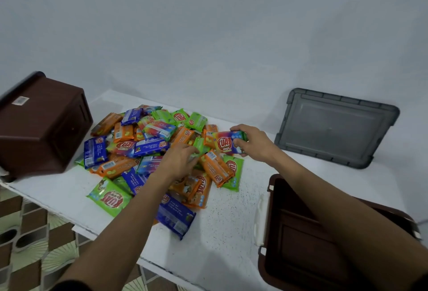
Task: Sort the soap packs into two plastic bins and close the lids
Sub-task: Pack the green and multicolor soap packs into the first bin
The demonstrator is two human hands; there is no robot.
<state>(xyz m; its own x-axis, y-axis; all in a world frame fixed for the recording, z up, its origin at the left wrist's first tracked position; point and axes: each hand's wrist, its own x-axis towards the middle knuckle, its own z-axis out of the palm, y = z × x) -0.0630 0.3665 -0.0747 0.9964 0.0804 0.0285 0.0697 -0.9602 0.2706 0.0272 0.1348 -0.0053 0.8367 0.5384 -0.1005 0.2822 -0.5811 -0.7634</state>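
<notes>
My left hand (179,161) sits in the heap of orange, green, blue and rainbow-striped soap packs (143,149) that covers the middle of the white speckled desk (227,239). Its fingers are curled on a small green soap pack (201,146) near the heap's right side, though blur softens the fingertips. My right hand (254,142) pinches a rainbow-coloured soap pack (225,144) by its end at the heap's right edge, with fingers over the top and thumb beneath. The pack's red "KUAT" label faces the camera. A dark brown plastic bin (41,128) lies tipped over at the desk's left end, just beside the heap, with a white barcode sticker (20,100) on its upturned face. A second dark brown plastic bin (301,239) stands open and upright at the near right corner, partly under my right forearm, with a white latch (260,216) on its left rim. No packs show inside it. A grey plastic lid (335,128) leans against the pale wall (208,35) at the far right, well apart from the heap. Brown-and-cream patterned floor tiles (34,239) show beyond the desk's near left edge.
</notes>
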